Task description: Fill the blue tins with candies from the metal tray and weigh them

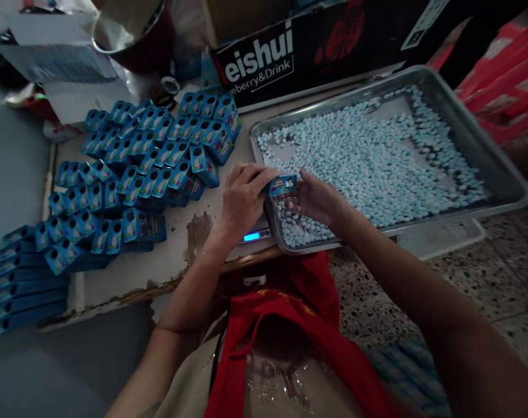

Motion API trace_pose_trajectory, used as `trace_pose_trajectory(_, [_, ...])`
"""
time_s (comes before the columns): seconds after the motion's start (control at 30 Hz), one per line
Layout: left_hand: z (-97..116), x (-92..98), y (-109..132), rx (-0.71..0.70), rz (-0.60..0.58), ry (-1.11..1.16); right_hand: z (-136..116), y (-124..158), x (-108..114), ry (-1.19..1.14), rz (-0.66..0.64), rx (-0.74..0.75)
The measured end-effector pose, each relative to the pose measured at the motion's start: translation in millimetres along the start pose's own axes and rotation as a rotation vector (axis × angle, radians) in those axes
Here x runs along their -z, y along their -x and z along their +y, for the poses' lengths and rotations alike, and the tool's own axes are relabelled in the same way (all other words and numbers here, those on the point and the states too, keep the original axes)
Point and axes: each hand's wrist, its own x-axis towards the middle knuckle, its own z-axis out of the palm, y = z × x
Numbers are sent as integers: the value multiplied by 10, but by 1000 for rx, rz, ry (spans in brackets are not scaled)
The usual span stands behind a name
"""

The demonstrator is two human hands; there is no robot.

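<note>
Nearest the camera a red bag (290,337) hangs open below the edge of the table (159,273), just under the near corner of the metal tray (499,174). Above it both forearms reach in to that same corner. The left hand (241,197) curls over a small blue box (283,184), thumb and fingers pinching its left end. The right hand (313,200) cups the box from the other side, palm up and fingers bent beneath it, a few pale candies (368,157) seemingly lying in the palm, though blur makes that unsure. The box sits between the two hands, right over the tray's near left corner.

A scale (252,235) with a lit blue display pokes out from beneath that corner, under the left wrist.

As a judgement, this step goes best with the box held steady and low over the tray, so any candy that slips falls back among the rest and not onto the floor.

Left of the tray, rows of blue boxes (150,157) stand packed together on the table, with flat blue sleeves (24,290) stacked at its far left edge. Beyond the tray lies a black carton (290,58) with white lettering, and a pot (133,29) left of that.
</note>
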Motion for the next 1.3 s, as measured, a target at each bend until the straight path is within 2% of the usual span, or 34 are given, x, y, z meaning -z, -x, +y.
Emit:
trace_pose_trajectory(0.1, [-73, -56, 57, 70, 58, 23, -5, 5, 17, -41, 12, 2])
trace_pose_trajectory(0.3, [-73, -30, 128, 78, 126, 82, 19, 12, -25, -11, -5, 14])
trace_pose_trajectory(0.4, [-68, -61, 119, 105, 178, 178, 46, 41, -42, 97, 0, 90])
trace_pose_trajectory(0.53, [-82, -78, 107, 227, 190, 279, 45, 95, -70, 150, 49, 247])
trace_pose_trajectory(0.73, [-83, -85, 133, 318, 200, 384, -2, 113, -67, 252, 32, 283])
trace_pose_trajectory(0.9, [-142, -106, 236, 529, 248, 747, 29, 79, 87, 330, 92, 394])
trace_pose_trajectory(1.07, [-194, -80, 354, 678, 269, 1054, 37, 66, 121, 466, 230, 501])
trace_pose_trajectory(1.13, [-177, -30, 420, 711, 262, 1102, 34, 123, 115, 511, 283, 541])
trace_pose_trajectory(1.2, [-153, 111, 519, 716, 280, 1084, 40, 224, 118, 616, 378, 588])
trace_pose_trajectory(1.23, [-154, 233, 581, 710, 294, 1037, 48, 279, 120, 701, 442, 629])
trace_pose_trajectory(1.3, [-224, 602, 727, 672, 319, 872, 66, 352, 105, 1076, 550, 695])
